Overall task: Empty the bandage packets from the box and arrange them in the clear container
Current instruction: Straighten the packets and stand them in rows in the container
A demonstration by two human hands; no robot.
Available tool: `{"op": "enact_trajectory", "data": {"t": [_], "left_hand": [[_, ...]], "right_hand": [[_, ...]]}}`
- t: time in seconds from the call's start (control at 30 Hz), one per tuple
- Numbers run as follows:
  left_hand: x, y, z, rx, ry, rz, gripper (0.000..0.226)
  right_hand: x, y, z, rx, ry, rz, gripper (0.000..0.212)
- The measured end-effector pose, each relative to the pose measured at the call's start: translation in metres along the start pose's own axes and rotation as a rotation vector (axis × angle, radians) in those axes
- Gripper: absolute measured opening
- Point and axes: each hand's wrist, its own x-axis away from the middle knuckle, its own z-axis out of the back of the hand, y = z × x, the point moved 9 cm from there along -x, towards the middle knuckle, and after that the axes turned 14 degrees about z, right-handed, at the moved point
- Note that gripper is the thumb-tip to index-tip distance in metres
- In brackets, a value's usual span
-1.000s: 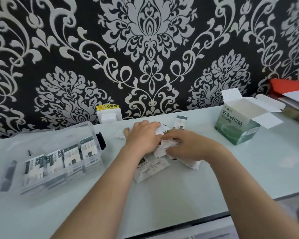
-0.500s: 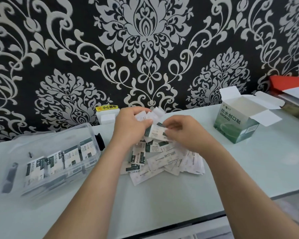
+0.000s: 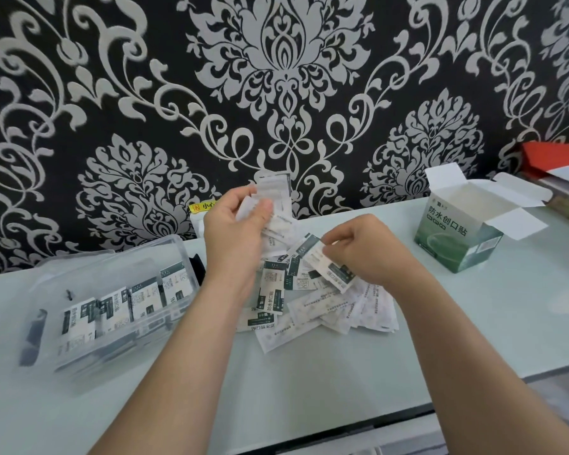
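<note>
Head view: the left hand [image 3: 235, 231] grips a small fan of bandage packets [image 3: 275, 192], long sides pointing up and away from the person. The right hand [image 3: 365, 254] pinches one more packet [image 3: 322, 261] just above the loose pile [image 3: 309, 307] on the table [image 3: 309, 382]. The clear container [image 3: 112, 307] sits off to the left, way nearer the left hand, so that's probably the one to carry them over. Far right, the box [image 3: 457, 238] stands open.

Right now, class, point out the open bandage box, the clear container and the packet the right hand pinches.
bandage box [image 3: 454, 239]: head view, printed front face.
clear container [image 3: 89, 274]: head view, bare upper wall.
packet [image 3: 329, 267] in right hand [image 3: 368, 254]: head view, white middle.
</note>
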Motion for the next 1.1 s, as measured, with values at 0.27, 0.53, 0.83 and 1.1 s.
{"op": "enact_trajectory", "data": {"t": [0.27, 0.53, 0.83, 1.1], "left_hand": [[0.017, 0.021, -0.010, 0.036, -0.084, -0.229, 0.019], [0.037, 0.009, -0.037, -0.500, -0.339, -0.352, 0.030], [0.055, -0.007, -0.050, -0.912, -0.418, -0.468, 0.033], [0.072, 0.014, -0.044, -0.966, -0.234, -0.888, 0.029]], "right_hand": [[0.011, -0.014, 0.012, -0.220, 0.257, -0.112, 0.058], [0.018, -0.045, -0.048, -1.474, -0.017, -0.268, 0.040], [0.017, -0.022, -0.056, -1.437, 0.096, -0.398, 0.038], [0.015, -0.006, -0.052, -1.388, 0.241, -0.434, 0.030]]}}
